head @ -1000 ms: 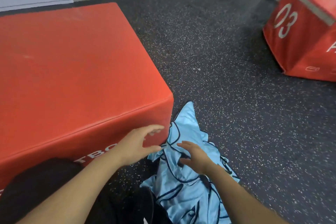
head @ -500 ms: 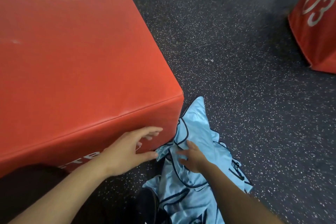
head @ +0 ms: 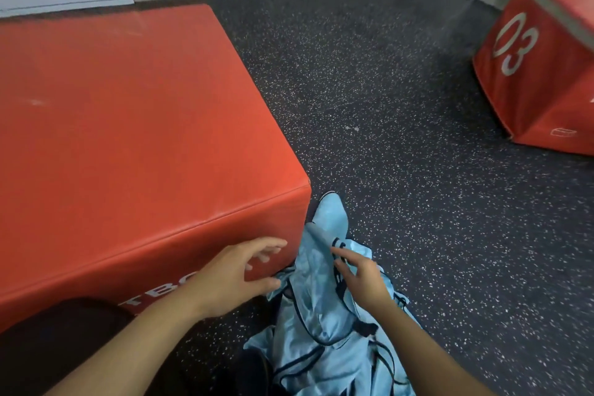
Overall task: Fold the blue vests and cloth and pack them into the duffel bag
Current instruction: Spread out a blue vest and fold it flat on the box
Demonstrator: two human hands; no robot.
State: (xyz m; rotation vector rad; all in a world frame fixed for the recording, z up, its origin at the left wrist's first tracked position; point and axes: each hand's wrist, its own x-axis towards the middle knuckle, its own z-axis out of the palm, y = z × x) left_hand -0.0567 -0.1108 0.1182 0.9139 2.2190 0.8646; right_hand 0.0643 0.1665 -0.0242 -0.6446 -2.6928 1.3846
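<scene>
A crumpled heap of light blue vests [head: 324,331] with dark trim lies on the speckled floor by the near right corner of a big red padded box [head: 135,138]. My left hand [head: 238,273] hovers in front of that corner with its fingers spread, and its thumb reaches the left edge of the fabric. My right hand [head: 360,280] lies on top of the heap, fingers stretched out over a dark-trimmed fold. The fabric between the two hands bulges upward. No duffel bag is in view.
A second red box marked 03 [head: 530,74] stands at the far right. Dark speckled rubber floor [head: 401,138] stretches between the boxes up to a pale wall. Something dark [head: 48,350] sits low at the bottom left.
Both hands stay near the box corner. The right hand has slid a little forward over the vests, and the fabric between the hands has bunched higher. The camera has tilted up.
</scene>
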